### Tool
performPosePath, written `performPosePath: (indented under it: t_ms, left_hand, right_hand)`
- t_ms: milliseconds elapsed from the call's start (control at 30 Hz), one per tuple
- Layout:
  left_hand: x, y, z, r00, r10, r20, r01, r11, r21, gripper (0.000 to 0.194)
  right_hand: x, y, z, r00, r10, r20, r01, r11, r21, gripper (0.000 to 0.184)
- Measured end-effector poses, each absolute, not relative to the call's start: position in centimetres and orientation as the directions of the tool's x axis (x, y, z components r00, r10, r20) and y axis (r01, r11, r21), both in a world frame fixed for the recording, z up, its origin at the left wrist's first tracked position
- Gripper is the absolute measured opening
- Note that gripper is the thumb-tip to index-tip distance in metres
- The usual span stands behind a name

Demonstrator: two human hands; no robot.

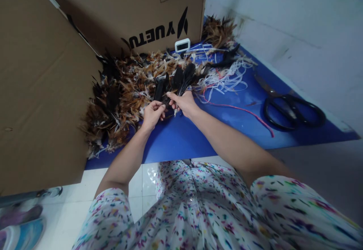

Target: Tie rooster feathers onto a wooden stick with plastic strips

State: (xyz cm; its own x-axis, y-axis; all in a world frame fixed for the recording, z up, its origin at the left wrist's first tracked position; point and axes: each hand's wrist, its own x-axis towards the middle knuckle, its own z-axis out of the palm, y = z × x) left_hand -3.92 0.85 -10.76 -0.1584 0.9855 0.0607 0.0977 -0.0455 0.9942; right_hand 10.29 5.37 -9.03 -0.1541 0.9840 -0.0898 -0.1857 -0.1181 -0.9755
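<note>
Several long black feathers are gripped in my right hand, with their pale quill ends pointing down toward me. My left hand is closed beside it, thumb and fingertips pinched together. Whatever is between those fingertips is too small to make out. Beyond and to the left of both hands spreads a thick pile of brown and black feathers, tied or clumped in bunches. Both hands are just above the blue tabletop, close to the pile's near edge.
Tangled white plastic strips and a red string lie to the right. Large black-handled scissors rest near the wall. Cardboard boxes stand behind and left. A small white digital device and another feather bunch are farther back.
</note>
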Motion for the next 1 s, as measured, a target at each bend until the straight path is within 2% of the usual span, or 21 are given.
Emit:
performPosePath:
  t_ms: [200, 400, 1000]
  left_hand:
    - [-3.8, 0.8, -10.8, -0.161, 0.987, 0.014, 0.049, -0.006, 0.999, 0.015]
    - [-3.6, 0.9, -10.3, -0.184, 0.981, -0.061, -0.036, 0.055, 0.998, 0.022]
    - [-3.7, 0.8, -9.7, -0.231, 0.964, -0.134, -0.009, 0.136, 0.991, 0.013]
  right_hand:
    - [10.5, 5.4, -8.8, -0.257, 0.960, -0.110, -0.158, -0.154, -0.975, 0.033]
    - [10.7, 5.9, -8.8, -0.151, 0.982, -0.112, -0.181, -0.139, -0.974, 0.035]
    - [11.0, 6.3, -8.7, 0.000, 0.995, -0.101, -0.218, -0.099, -0.971, 0.026]
